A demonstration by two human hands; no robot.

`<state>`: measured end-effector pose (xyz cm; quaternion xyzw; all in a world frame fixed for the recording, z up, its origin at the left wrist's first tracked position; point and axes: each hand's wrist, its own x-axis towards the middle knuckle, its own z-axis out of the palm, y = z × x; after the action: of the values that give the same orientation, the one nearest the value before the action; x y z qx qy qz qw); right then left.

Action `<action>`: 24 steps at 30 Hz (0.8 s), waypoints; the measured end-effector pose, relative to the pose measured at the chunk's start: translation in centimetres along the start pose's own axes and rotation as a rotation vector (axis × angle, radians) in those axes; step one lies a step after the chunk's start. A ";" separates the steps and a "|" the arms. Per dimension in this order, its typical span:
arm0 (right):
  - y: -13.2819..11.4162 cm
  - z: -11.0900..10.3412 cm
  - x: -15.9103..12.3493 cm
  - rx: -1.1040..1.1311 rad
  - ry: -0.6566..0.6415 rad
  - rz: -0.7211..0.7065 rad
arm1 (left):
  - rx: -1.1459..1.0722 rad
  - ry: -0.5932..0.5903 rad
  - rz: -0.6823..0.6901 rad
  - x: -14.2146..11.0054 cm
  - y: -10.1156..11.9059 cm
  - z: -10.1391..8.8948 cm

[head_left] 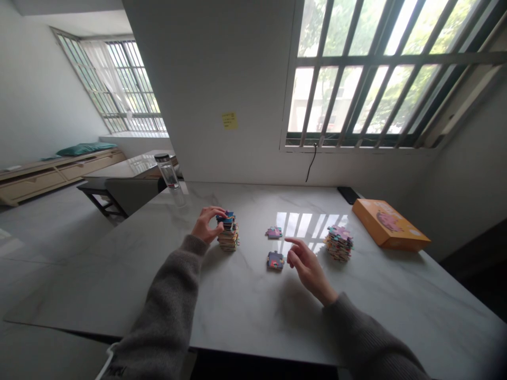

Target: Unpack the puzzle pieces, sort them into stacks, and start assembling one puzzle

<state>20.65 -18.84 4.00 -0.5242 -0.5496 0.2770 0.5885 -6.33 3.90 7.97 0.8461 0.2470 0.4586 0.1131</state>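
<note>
My left hand is pinched on the top piece of a tall stack of puzzle pieces on the marble table. Hovering just right of a loose puzzle piece is my right hand, fingers loosely spread and holding nothing. Another loose piece lies a little farther back. A second stack of puzzle pieces stands to the right of my right hand.
An orange puzzle box lies at the right of the table. A clear water bottle stands at the far left corner. A dark flat object lies by the wall, under a hanging cable.
</note>
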 end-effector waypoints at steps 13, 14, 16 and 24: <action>1.8 -0.2 0.1 -0.506 -0.163 -0.144 | -0.045 0.022 0.032 -0.4 -0.6 -0.2; 2.1 -0.2 0.0 -0.559 -0.185 -0.171 | -0.044 0.074 0.048 -0.3 -0.2 -0.3; 2.6 -0.1 -0.1 -0.627 -0.212 -0.188 | -0.037 0.199 0.079 -0.1 1.4 -0.3; 3.4 -0.6 0.0 -0.601 -0.179 -0.188 | -0.243 0.143 0.324 -1.8 10.3 4.4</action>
<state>22.02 -18.04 0.98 -0.5949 -0.7023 0.0918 0.3801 -0.28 -5.67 8.54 0.8203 0.0583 0.5558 0.1212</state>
